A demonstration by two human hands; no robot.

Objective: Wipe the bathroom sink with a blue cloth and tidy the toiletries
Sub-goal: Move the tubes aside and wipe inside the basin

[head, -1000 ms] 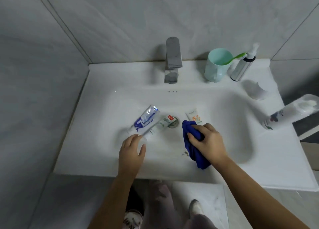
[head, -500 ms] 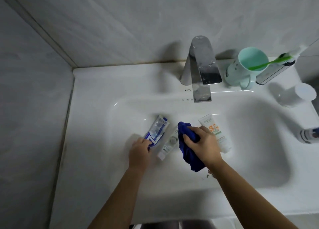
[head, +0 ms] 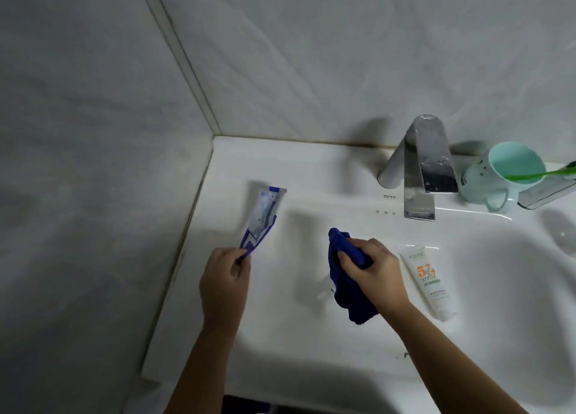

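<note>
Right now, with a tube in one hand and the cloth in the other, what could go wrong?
The left hand pinches the blue toothpaste tube only by its end, so it may slip and drop onto the sink. The right hand presses the blue cloth close beside the white tube in the basin, so a wipe could sweep that tube along.

Left hand pinching; right hand apparently fisted, knuckles up.

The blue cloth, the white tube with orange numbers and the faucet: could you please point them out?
blue cloth [head: 353,304], head view, on the hanging fold below the right hand.
white tube with orange numbers [head: 428,281], head view, mid-body.
faucet [head: 431,161], head view, top of the handle.
</note>
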